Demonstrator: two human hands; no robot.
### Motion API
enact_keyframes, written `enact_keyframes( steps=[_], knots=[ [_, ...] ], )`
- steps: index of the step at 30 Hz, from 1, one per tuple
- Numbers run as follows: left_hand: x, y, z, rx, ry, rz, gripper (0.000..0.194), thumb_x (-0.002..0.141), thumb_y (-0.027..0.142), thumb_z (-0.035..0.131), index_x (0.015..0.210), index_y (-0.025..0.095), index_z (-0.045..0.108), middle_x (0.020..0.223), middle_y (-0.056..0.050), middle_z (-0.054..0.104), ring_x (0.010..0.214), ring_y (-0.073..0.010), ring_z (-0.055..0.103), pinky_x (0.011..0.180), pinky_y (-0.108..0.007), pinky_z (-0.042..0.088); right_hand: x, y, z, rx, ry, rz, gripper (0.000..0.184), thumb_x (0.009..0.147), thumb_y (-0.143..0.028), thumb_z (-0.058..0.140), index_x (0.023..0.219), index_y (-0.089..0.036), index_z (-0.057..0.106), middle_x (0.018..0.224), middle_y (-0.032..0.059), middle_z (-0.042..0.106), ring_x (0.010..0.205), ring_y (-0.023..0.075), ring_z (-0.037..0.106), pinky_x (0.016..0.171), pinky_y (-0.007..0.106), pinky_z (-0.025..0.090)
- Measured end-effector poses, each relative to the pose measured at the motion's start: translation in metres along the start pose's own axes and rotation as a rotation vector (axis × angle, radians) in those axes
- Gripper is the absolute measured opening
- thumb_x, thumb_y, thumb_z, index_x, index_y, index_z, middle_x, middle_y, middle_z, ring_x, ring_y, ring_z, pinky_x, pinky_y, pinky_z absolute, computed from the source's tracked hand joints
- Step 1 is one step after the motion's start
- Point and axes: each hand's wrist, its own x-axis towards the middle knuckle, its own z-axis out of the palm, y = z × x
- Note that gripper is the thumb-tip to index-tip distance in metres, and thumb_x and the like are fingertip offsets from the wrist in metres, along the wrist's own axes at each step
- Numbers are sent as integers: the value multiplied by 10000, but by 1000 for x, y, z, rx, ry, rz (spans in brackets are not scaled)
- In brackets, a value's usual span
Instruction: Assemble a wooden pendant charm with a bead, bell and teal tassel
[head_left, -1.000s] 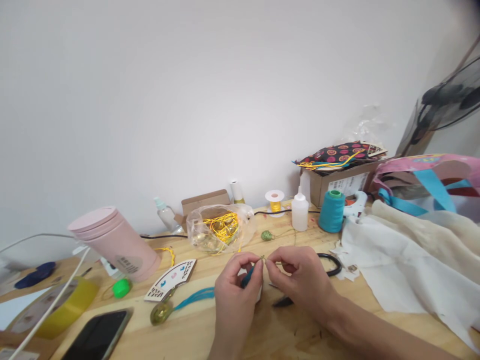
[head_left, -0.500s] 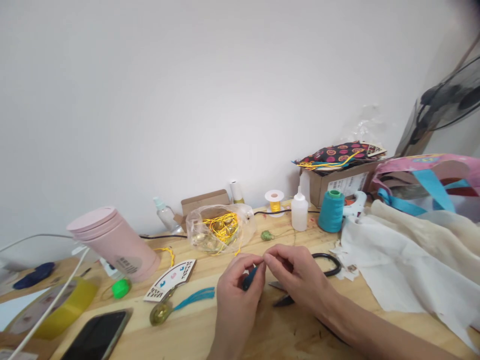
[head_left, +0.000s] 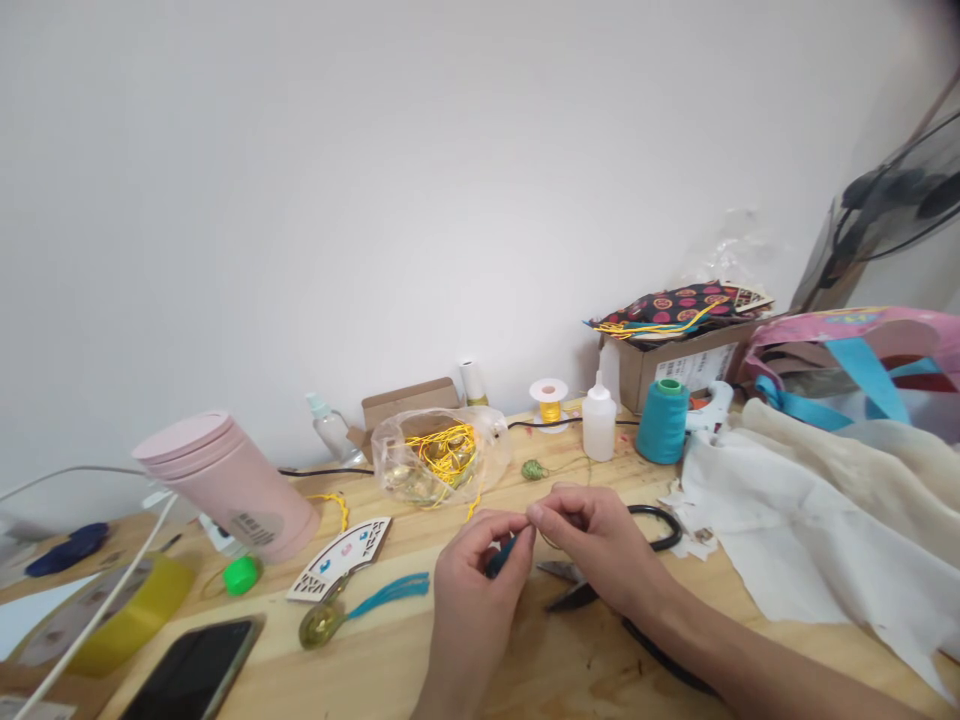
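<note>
My left hand (head_left: pixel 480 590) is closed on a small teal piece (head_left: pixel 500 557) above the wooden tabletop (head_left: pixel 525 670). My right hand (head_left: pixel 592 545) pinches something fine, probably thread, and its fingertips touch those of my left hand. The held end is hidden by my fingers. Black-handled scissors (head_left: pixel 574 590) lie just below my right hand, partly under my forearm. Beyond my hands sits a small green beaded ornament (head_left: pixel 534 469) with a thin thread trailing from it. To the left lies a teal tassel (head_left: pixel 388 596) attached to a gold-coloured ornament (head_left: pixel 321 625).
A clear plastic bag (head_left: pixel 439 458) holds yellow cord and gold pieces. Nearby are a fretwork wooden fan (head_left: pixel 339 558), pink flask (head_left: pixel 229 488), phone (head_left: pixel 196 672), teal thread cone (head_left: pixel 664 422), glue bottle (head_left: pixel 598 422), and white cloth (head_left: pixel 810 530).
My hands have drawn closer, and their fingertips now meet, covering the small item seen between them earlier. The scissors show more fully below my right hand.
</note>
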Motion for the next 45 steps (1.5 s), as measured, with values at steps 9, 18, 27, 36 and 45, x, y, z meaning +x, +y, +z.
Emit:
enact_keyframes(
  steps=[9,18,27,36,45],
  knots=[
    [-1,0,3,-6,13,40,80,693,219,586,710,184,656,739,-32,662,698,-168,590,632,-253,456,3,0,1,116,70,104,242,714,-261,508,511,-132,542,474,-60,324,474,69,308,457,194,275],
    [1,-1,4,-67,-85,-26,88,679,229,590,676,177,661,687,-31,640,670,-166,570,595,-249,443,14,-13,-19,110,65,26,279,755,-400,472,717,-137,556,443,-84,278,408,58,229,369,189,166],
    [7,0,-1,-404,-146,-303,153,557,253,687,615,131,614,496,23,557,415,-61,437,385,-165,318,32,-24,-39,110,-52,-49,311,708,-441,530,668,-133,537,456,-87,298,398,43,218,366,186,139],
    [3,-3,0,-349,-305,-328,294,635,385,605,803,150,662,403,72,395,328,-44,217,324,-176,133,24,-12,-34,142,-149,5,304,720,-423,541,679,-123,562,441,-84,347,398,44,275,385,184,186],
    [5,-4,-4,-130,-398,-287,369,710,452,505,696,132,689,415,61,359,359,-52,240,347,-172,146,27,1,-41,204,-115,97,310,598,-426,644,654,-132,564,486,-51,516,437,69,478,471,207,394]
  ],
)
